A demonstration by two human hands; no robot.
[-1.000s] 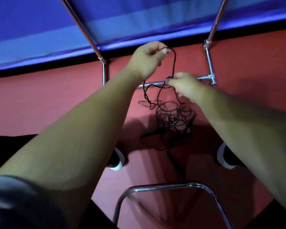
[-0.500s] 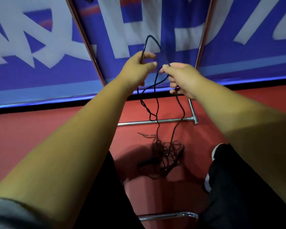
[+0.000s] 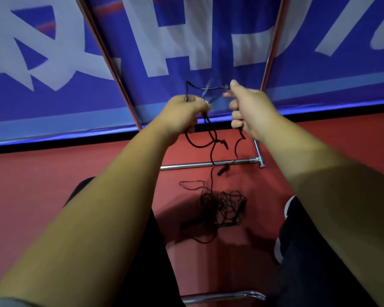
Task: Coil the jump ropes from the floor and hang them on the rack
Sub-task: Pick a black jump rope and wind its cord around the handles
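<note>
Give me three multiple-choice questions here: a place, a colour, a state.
1. Where is the tangled rope pile? A on the red floor; B on a chair; C in a basket.
2. What colour is the held jump rope? A yellow; B black; C white.
3. What do the left hand and right hand do? A hang empty; B press the floor; C both grip the rope.
Key: A, the pile lies on the floor; B, its strands are black; C, both hands curl round it.
</note>
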